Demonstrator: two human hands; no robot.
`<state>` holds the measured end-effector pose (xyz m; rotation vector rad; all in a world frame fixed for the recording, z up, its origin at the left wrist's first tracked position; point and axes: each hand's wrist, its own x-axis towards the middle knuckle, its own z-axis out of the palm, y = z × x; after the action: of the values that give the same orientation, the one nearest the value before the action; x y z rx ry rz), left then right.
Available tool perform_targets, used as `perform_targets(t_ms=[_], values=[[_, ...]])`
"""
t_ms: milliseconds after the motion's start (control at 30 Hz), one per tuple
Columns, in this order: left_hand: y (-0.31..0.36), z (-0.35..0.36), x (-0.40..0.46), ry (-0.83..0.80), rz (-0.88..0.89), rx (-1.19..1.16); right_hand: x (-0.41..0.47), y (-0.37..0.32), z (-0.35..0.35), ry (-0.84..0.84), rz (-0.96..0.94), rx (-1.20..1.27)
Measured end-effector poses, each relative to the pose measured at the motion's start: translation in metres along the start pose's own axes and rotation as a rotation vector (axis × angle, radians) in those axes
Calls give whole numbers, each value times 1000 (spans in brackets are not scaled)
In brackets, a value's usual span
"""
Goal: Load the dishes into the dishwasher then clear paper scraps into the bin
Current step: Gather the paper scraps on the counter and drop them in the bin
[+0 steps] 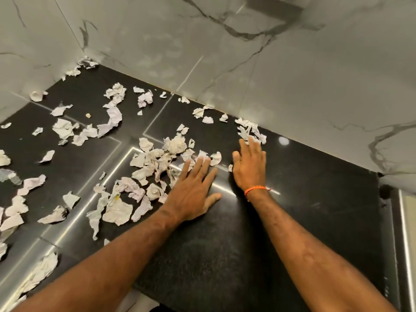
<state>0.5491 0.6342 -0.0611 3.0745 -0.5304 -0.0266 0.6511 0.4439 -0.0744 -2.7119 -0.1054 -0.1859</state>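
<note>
1. Mostly, torn and crumpled paper scraps [157, 167] lie loose on a black stone countertop [225, 255], thickest just beyond and to the outer side of the left hand [194, 190].
2. That hand lies flat, fingers straight and spread, holding nothing; its fingertips touch the nearest scraps, seemingly placed to rake them together.
3. Beside it, the right hand [249, 167], an orange wrist thread [255, 189] behind it, rests open too, gripping nothing, fingertips reaching a small heap of scraps [249, 129] against the marble-patterned wall [292, 75].
4. The scraps have no shared direction; the scatter's long axis runs away from both hands toward the far corner.
5. No bin or dishwasher is in view.
</note>
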Motion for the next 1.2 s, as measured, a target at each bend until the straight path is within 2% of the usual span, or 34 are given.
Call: perform_targets(t_ms=[67, 133, 233, 300, 367, 433, 500, 567, 600, 667, 733, 767, 833, 900, 933, 1000, 1100, 1133, 1200], values=[[-11, 3, 11, -22, -67, 9, 30, 21, -6, 38, 145, -15], [-29, -1, 22, -49, -195, 23, 55, 29, -5, -12, 177, -29], [-49, -14, 32, -38, -310, 42, 69, 11, 6, -64, -80, -62], [-52, -20, 36, 4, -266, -29, 76, -3, 15, -51, -252, 25], [-52, -18, 36, -30, -100, -61, 91, -9, 19, 22, -206, 101], [-56, -13, 35, -101, 5, -30, 109, -15, 25, 16, -102, 83], [-67, -12, 34, -140, -71, -41, 117, -31, 33, -73, -219, 47], [-79, -16, 30, -132, -209, -52, 119, -52, 45, -182, -429, 123], [-83, -18, 29, -115, -259, -60, 119, -58, 50, -230, -476, 177], [-92, -18, 21, -88, -297, -75, 128, -71, 59, -210, -443, 225], [-96, -18, 15, -103, -265, -47, 141, -77, 57, -162, -315, 149], [-99, -18, 10, -129, -277, -24, 144, -83, 59, -206, -300, 90], [-105, -18, 4, -145, -356, -36, 139, -101, 60, -356, -455, 5], [-110, -20, -3, -105, -419, -111, 124, -118, 65, -486, -655, 62], [-110, -20, -6, -72, -408, -140, 118, -123, 67, -512, -695, 120], [-107, -21, -12, -1, -311, -148, 123, -129, 70, -457, -615, 202], [-99, -21, -27, -20, -145, -66, 125, -143, 75, -392, -432, -28], [-98, -20, -32, -57, -146, -27, 120, -149, 77, -407, -469, -122], [-101, -18, -42, -108, -265, 7, 99, -164, 77, -498, -628, -170]])
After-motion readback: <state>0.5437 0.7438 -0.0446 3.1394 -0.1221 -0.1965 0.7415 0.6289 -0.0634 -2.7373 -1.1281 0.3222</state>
